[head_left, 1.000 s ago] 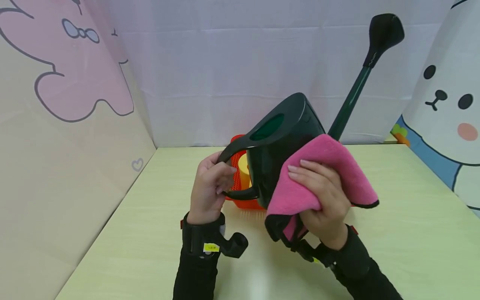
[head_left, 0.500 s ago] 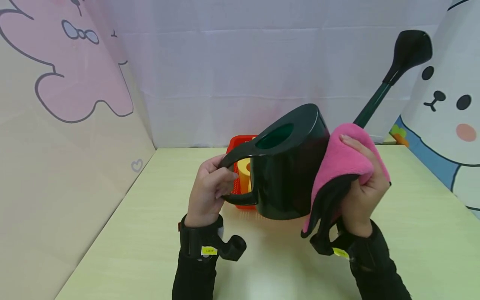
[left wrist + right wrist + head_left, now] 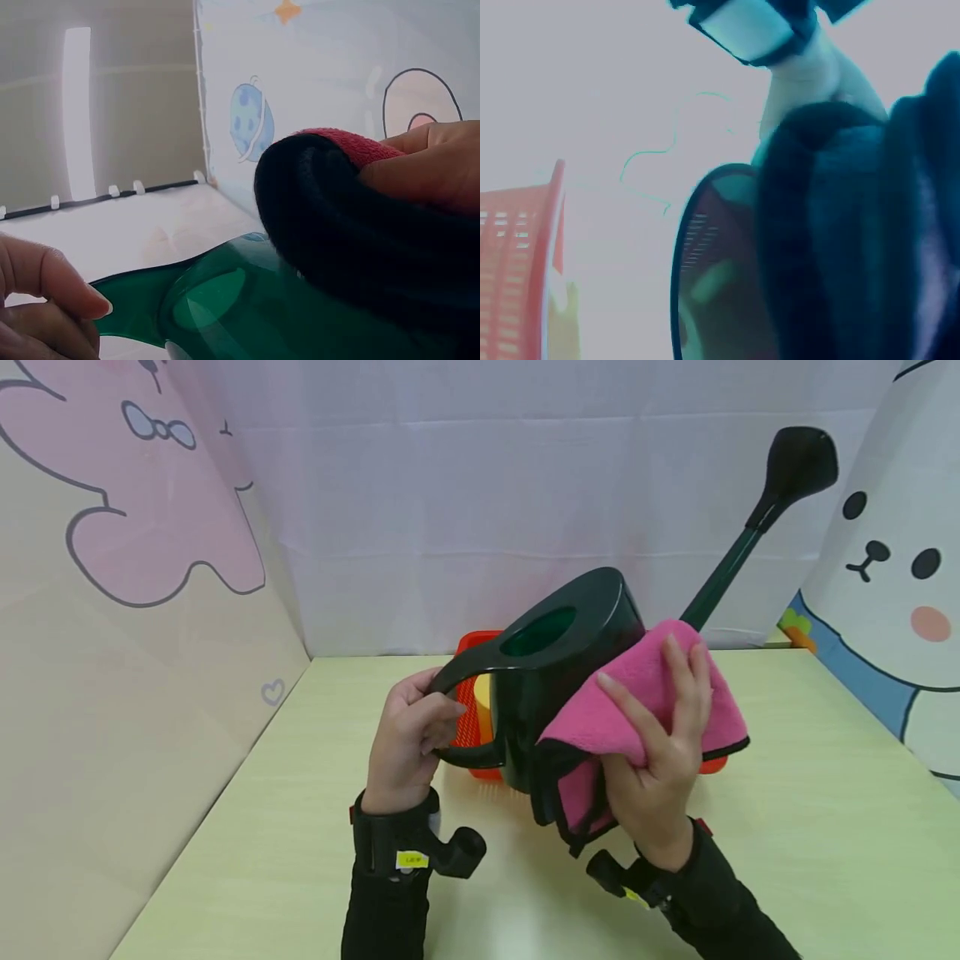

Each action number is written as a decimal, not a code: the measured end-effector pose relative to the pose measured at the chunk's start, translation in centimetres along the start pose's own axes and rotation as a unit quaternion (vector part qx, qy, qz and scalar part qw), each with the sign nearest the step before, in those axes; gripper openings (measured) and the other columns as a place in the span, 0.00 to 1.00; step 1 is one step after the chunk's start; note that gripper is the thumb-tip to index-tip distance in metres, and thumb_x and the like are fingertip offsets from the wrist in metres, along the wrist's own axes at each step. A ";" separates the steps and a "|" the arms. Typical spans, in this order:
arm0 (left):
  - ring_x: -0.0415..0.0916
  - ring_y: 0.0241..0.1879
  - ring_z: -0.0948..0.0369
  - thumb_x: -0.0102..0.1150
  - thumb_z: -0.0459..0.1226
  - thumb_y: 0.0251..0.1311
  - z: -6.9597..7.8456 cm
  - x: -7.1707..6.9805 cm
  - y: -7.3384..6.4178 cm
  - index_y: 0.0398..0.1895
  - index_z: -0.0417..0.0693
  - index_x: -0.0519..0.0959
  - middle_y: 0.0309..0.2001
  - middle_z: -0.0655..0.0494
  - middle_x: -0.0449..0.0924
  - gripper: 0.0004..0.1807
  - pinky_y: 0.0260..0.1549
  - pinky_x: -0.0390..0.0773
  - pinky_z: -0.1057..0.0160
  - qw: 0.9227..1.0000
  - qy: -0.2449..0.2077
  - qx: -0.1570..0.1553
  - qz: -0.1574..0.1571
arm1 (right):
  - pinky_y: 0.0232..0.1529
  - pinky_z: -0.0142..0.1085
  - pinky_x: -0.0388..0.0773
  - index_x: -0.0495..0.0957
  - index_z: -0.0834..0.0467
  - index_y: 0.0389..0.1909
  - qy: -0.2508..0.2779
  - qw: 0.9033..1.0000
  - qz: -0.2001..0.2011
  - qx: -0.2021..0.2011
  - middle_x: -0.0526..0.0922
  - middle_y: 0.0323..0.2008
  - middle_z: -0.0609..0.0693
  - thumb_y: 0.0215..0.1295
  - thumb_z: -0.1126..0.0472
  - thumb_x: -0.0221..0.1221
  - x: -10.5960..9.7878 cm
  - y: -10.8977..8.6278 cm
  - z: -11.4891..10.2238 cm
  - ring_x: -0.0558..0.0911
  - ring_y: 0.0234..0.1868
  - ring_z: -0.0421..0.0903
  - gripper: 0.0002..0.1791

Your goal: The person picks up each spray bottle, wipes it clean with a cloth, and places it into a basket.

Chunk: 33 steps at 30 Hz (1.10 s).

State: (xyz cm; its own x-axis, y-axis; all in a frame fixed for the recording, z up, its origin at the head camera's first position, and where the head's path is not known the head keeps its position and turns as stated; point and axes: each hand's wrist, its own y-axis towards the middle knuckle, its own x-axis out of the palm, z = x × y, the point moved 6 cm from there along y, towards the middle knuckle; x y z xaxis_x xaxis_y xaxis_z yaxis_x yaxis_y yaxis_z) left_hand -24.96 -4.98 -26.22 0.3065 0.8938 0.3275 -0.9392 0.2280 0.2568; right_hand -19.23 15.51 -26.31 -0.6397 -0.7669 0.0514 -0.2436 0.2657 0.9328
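A dark green watering can (image 3: pixel 525 714) is held up over the table, its spout (image 3: pixel 723 577) slanting up to the right and ending in a black sprinkler head (image 3: pixel 801 462). My left hand (image 3: pixel 408 739) grips its handle, fingers curled round it. A pink cloth with black edging (image 3: pixel 585 714) is held in my right hand (image 3: pixel 660 768) and lies over the right side of the can, by the foot of the spout. The right fingers spread across the cloth. In the left wrist view, the cloth's dark underside (image 3: pixel 322 210) covers part of the green can (image 3: pixel 210 300).
Behind the can stands a red plastic basket (image 3: pixel 468 731), partly hidden, with a yellow thing (image 3: pixel 483 703) in it. Its slotted wall (image 3: pixel 514 262) shows in the right wrist view. A pale table (image 3: pixel 322 827) lies below, with printed curtains around.
The right hand with the cloth goes right along the can, then back left, its fingers now more spread. The can tips with these strokes while the left hand keeps its grip.
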 end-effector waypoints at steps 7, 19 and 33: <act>0.52 0.10 0.65 0.42 0.27 0.50 0.0 -0.1 0.0 0.23 0.46 0.69 0.10 0.62 0.57 0.07 0.12 0.54 0.71 1.000 0.002 0.009 0.008 | 0.65 0.59 0.49 0.79 0.44 0.49 -0.048 0.976 -0.101 -0.189 0.71 0.58 0.59 0.62 0.50 0.55 2.1 -1.8 -3.2 0.55 0.68 0.62 0.15; 0.53 0.10 0.67 0.41 0.27 0.51 -0.1 0.1 0.1 0.21 0.46 0.68 0.09 0.62 0.57 0.07 0.12 0.54 0.71 1.000 -0.009 0.015 -0.001 | 0.67 0.60 0.44 0.78 0.48 0.50 -0.093 0.913 -0.199 -0.343 0.79 0.50 0.56 0.66 0.53 0.49 3.4 -3.7 -5.2 0.63 0.66 0.61 0.15; 0.54 0.11 0.64 0.44 0.28 0.51 -0.2 0.1 -0.1 0.25 0.46 0.71 0.11 0.60 0.58 0.06 0.14 0.57 0.71 1.000 -0.011 0.000 -0.001 | 0.65 0.40 0.62 0.81 0.49 0.44 0.071 0.981 -0.057 -0.171 0.72 0.57 0.55 0.59 0.52 0.58 0.4 0.5 -0.9 0.64 0.65 0.52 0.13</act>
State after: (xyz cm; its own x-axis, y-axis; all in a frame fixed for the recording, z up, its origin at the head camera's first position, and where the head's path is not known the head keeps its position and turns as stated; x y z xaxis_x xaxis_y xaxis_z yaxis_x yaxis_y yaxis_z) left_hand -24.84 -4.85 -26.38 0.3120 0.8848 0.3460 -0.9385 0.2302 0.2574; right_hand -18.98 14.82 -25.51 -0.5093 -0.8599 -0.0341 -0.0334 -0.0198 0.9992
